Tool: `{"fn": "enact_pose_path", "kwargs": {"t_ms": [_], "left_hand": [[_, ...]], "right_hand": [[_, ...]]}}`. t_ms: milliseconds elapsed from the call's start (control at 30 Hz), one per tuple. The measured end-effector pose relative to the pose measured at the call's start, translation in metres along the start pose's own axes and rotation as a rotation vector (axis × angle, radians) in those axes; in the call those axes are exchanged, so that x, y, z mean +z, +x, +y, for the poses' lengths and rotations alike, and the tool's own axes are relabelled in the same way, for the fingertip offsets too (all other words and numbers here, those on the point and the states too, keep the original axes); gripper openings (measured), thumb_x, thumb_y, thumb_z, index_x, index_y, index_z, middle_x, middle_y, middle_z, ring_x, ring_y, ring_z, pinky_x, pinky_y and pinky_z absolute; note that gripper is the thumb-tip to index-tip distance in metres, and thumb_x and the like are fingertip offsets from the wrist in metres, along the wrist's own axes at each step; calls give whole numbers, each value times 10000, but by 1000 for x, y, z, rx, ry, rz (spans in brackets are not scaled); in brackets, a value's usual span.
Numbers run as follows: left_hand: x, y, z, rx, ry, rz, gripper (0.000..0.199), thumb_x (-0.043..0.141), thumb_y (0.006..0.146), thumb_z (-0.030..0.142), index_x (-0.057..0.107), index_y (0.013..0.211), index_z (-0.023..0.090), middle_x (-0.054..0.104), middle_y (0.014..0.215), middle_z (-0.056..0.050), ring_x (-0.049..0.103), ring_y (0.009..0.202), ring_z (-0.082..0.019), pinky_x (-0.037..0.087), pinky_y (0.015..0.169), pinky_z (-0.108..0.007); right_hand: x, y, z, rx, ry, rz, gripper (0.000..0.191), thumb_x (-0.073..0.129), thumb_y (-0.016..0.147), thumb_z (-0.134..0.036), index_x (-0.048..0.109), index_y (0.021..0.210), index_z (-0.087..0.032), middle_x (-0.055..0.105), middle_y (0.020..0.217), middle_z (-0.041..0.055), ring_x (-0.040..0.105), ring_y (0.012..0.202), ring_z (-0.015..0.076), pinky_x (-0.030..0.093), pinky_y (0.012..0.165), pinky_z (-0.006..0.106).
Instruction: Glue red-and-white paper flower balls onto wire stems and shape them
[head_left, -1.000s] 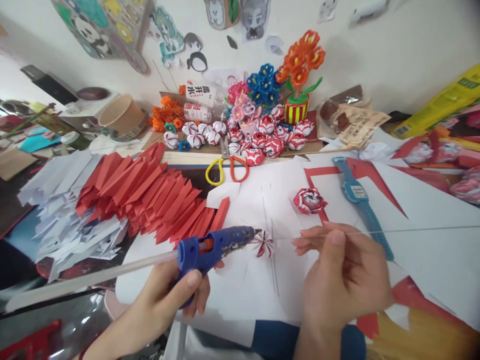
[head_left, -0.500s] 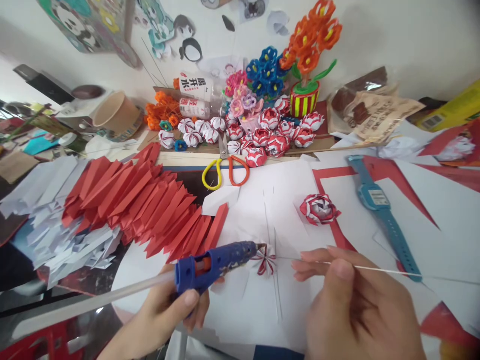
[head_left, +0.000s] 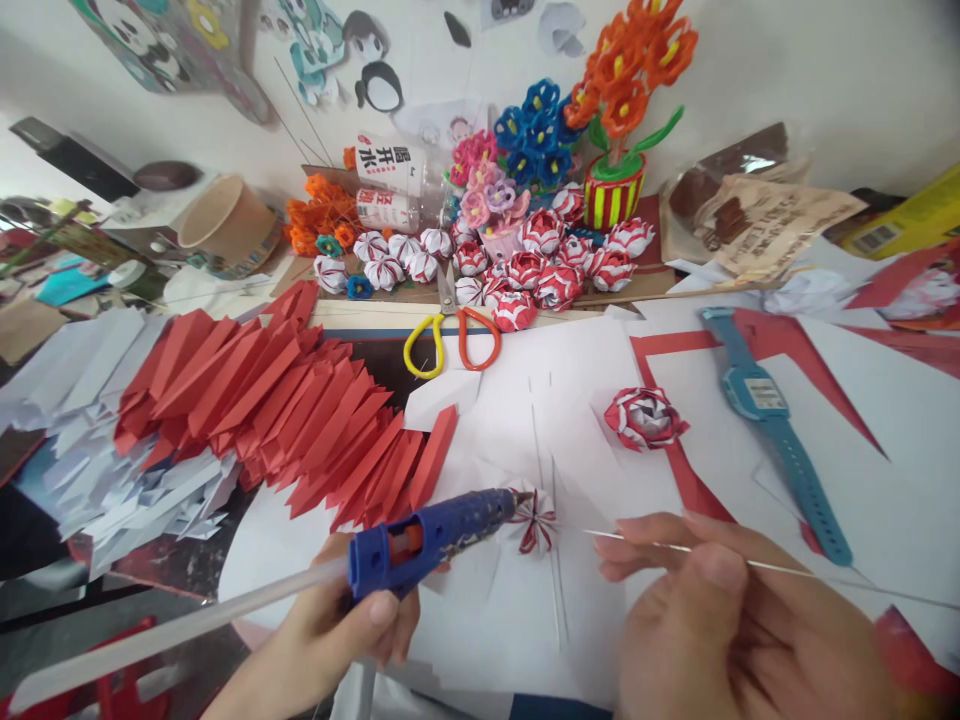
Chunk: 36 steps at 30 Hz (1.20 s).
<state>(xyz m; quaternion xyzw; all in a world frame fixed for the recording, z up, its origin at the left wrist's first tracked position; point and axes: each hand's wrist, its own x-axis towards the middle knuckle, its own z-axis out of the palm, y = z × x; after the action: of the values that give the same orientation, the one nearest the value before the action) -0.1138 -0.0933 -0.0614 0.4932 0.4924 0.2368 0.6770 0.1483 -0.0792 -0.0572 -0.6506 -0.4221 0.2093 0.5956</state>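
Note:
My left hand point(head_left: 360, 610) is closed round the handle of a blue hot glue gun point(head_left: 427, 540), with a long glue stick point(head_left: 187, 625) sticking out of its back. The gun's nozzle is at a small white-and-red folded paper flower point(head_left: 534, 520) lying on white paper; whether it touches cannot be told. Between thumb and fingers my right hand point(head_left: 712, 600) pinches a thin wire point(head_left: 780, 568), whose near tip points at that flower with a gap between. Further right rests an open red-and-white paper flower point(head_left: 646, 418).
Folded red paper strips point(head_left: 300, 400) and white strips point(head_left: 150, 480) are heaped at left. Scissors point(head_left: 450, 340) lie behind the small flower. A blue watch point(head_left: 765, 400) is at right. Several finished paper flowers point(head_left: 540, 260) and a pot of orange flowers point(head_left: 615, 190) stand along the wall.
My right hand has drawn back to the right with the wire, whose tip is now further from the small flower. The glue gun stays nearly in place at the flower.

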Motion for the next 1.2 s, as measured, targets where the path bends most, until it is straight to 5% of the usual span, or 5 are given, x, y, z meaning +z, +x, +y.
{"fn": "enact_pose_path", "kwargs": {"t_ms": [200, 433, 1200], "left_hand": [[3, 1, 0, 41, -15, 11, 460, 497, 972, 574, 671, 964, 148, 622, 635, -27, 477, 506, -91, 372, 484, -191], [3, -2, -6, 34, -41, 11, 565, 449, 964, 630, 646, 1150, 134, 630, 658, -51, 501, 526, -116, 330, 448, -197], [5, -5, -8, 43, -105, 42, 492, 498, 967, 572, 673, 1110, 134, 624, 626, -39, 465, 484, -92, 313, 421, -175]], "right_hand": [[4, 1, -1, 2, -50, 20, 320, 549, 983, -383, 707, 832, -150, 709, 668, 50, 536, 344, 87, 319, 257, 223], [7, 2, 7, -29, -41, 28, 337, 560, 978, -408, 699, 822, -144, 720, 656, 55, 656, 444, 134, 505, 368, 223], [8, 0, 11, -91, 110, 19, 164, 588, 967, -270, 672, 911, -140, 728, 731, 36, 681, 473, 129, 552, 396, 217]]}}
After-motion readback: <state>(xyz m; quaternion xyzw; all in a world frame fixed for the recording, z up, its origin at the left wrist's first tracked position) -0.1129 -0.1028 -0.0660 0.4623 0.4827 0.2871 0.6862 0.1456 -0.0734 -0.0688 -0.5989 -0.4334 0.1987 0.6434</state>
